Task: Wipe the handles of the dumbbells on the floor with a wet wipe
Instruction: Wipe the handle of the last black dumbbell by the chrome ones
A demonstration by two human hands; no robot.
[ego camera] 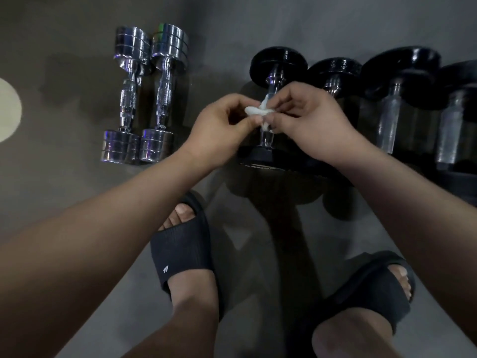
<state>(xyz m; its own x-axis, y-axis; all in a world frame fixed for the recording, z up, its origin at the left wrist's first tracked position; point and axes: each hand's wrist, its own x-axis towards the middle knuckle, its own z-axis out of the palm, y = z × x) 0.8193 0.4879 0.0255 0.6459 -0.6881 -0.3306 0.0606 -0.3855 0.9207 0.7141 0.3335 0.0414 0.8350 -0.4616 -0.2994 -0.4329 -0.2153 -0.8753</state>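
Both hands, left hand [219, 125] and right hand [307, 120], pinch the crumpled wet wipe [258, 111] between fingertips, apparently unfolding it above the black dumbbell's handle [267, 135].

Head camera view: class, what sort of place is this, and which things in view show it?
Probably a gym or home workout corner: two chrome dumbbells and a row of black-plated dumbbells lie on a grey floor.

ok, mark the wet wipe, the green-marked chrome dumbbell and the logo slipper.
wet wipe [254, 111], head view, bunched white middle
green-marked chrome dumbbell [165, 95], head view, knurled handle
logo slipper [180, 254], head view, upper strap
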